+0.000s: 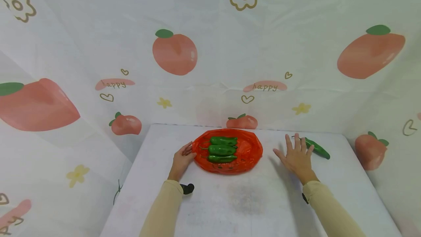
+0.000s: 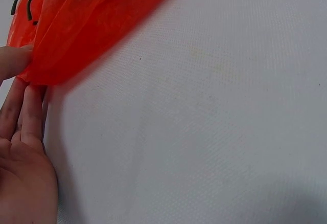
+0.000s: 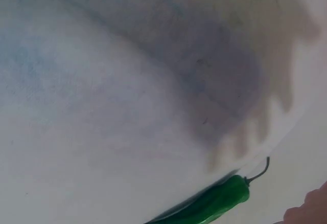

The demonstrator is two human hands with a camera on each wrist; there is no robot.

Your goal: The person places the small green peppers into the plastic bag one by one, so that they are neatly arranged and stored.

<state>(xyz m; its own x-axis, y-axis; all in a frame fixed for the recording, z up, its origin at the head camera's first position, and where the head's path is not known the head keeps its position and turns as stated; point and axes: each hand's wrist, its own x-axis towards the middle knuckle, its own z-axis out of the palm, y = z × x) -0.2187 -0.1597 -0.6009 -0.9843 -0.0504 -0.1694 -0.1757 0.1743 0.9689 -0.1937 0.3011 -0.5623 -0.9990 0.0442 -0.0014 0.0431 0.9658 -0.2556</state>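
A red plastic bag (image 1: pixel 252 153), spread out in a rounded shape, lies toward the back of the white table. Three green peppers (image 1: pixel 222 150) rest side by side on it, stems pointing left. At its left edge my left hand (image 1: pixel 181 162) pinches the plastic; in the left wrist view the thumb and fingers hold a gathered corner of the bag (image 2: pixel 97 35). My right hand (image 1: pixel 298 159) hovers over the table with spread fingers and holds nothing. Just beyond its fingertips lies a single long green pepper (image 1: pixel 318 148), partly hidden by them; the right wrist view shows its curved stem.
White cloth (image 1: pixel 210 94) printed with fruit, flowers and the word happy hangs behind and at both sides of the table (image 1: pixel 245 200). A thin dark green strand (image 1: pixel 117 192) shows by the table's left edge.
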